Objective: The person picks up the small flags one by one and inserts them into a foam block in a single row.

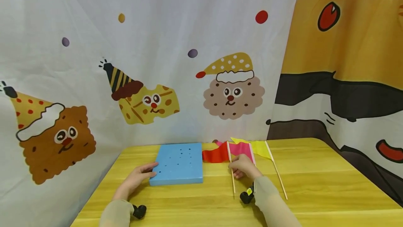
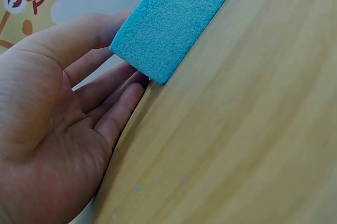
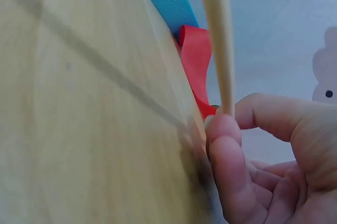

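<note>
I steady the foam block (image 1: 178, 163) with flat left hand (image 1: 140, 175); right hand (image 1: 244, 165) pinches the flag stick (image 1: 231, 171); next, lift and align with a hole.

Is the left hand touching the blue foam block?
Touching: the left wrist view shows the left hand with fingertips against the blue foam block corner.

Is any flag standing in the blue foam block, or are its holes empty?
Empty. The blue foam block shows only bare holes on top; the red flag and yellow flag lie flat on the table.
</note>
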A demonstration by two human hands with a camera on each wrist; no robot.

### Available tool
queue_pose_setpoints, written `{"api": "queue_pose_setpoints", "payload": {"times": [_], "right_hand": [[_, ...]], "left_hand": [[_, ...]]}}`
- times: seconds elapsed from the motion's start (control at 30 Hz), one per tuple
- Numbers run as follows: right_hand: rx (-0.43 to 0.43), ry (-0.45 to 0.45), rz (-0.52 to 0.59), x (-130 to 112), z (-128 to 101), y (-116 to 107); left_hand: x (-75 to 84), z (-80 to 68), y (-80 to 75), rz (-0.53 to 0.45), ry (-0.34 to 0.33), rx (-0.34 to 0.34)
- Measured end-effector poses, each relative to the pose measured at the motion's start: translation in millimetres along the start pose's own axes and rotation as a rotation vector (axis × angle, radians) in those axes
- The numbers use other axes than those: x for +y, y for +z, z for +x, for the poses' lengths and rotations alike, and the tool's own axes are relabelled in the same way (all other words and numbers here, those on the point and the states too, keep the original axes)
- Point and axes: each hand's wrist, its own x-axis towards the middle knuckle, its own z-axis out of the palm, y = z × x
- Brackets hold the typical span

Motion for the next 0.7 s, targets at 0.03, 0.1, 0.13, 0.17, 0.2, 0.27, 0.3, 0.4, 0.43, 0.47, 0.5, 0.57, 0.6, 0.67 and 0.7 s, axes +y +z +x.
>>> {"api": "queue_pose_setpoints", "payload": {"times": [0.03, 0.1, 0.13, 0.17, 0.2, 0.27, 0.3, 0.4, 0.43, 0.47, 0.5, 0.57, 0.6, 0.67, 0.7], "right_hand": [[-0.009, 0.006, 0.020, 0.7, 0.9, -0.6], [-0.023, 0.011, 0.055, 2.0, 2.0, -2.1], [-0.033, 0.014, 0.068, 2.8, 3.0, -2.9], [-0.042, 0.016, 0.079, 3.5, 3.7, -3.6], [-0.052, 0.016, 0.088, 4.2, 4.1, -4.2], [-0.067, 0.014, 0.104, 7.0, 4.6, -4.9], [-0.075, 0.010, 0.108, 8.2, 4.6, -5.3], [-0.086, 0.003, 0.115, 9.8, 5.0, -5.7], [-0.086, 0.002, 0.115, 9.6, 5.1, -5.8], [-0.081, 0.002, 0.116, 9.1, 5.3, -5.9], [-0.079, 0.003, 0.120, 7.7, 5.1, -6.0], [-0.065, 0.006, 0.130, 4.5, 5.4, -6.1], [-0.063, 0.003, 0.140, 2.3, 5.4, -6.2], [-0.057, -0.008, 0.141, -3.6, 6.1, -6.4], [-0.060, -0.017, 0.140, -7.3, 6.4, -6.6]], "left_hand": [[-0.1, 0.1, -0.1, 0.001, -0.001, -0.001], [0.0, -0.1, 0.0, 0.000, -0.002, -0.002], [-0.1, -0.1, 0.0, -0.002, -0.001, -0.005], [0.0, -0.1, 0.0, -0.004, 0.000, -0.005], [-0.1, -0.1, 0.0, -0.008, 0.002, -0.009], [-0.9, -0.4, 0.6, -0.014, 0.008, -0.015], [-1.3, -0.4, 0.8, -0.017, 0.010, -0.018], [-3.1, -0.4, 1.0, -0.017, 0.015, -0.017], [-3.6, -0.2, 0.9, -0.017, 0.016, -0.014], [-3.9, 0.0, 0.8, -0.018, 0.017, -0.013], [-3.9, 0.1, 0.6, -0.017, 0.018, -0.012], [-4.0, 0.8, -0.1, -0.017, 0.015, -0.012], [-4.0, 0.8, -0.6, -0.017, 0.017, -0.016], [-3.3, 0.6, -1.4, -0.018, 0.019, -0.019], [-3.0, 0.5, -1.9, -0.021, 0.018, -0.018]]}}
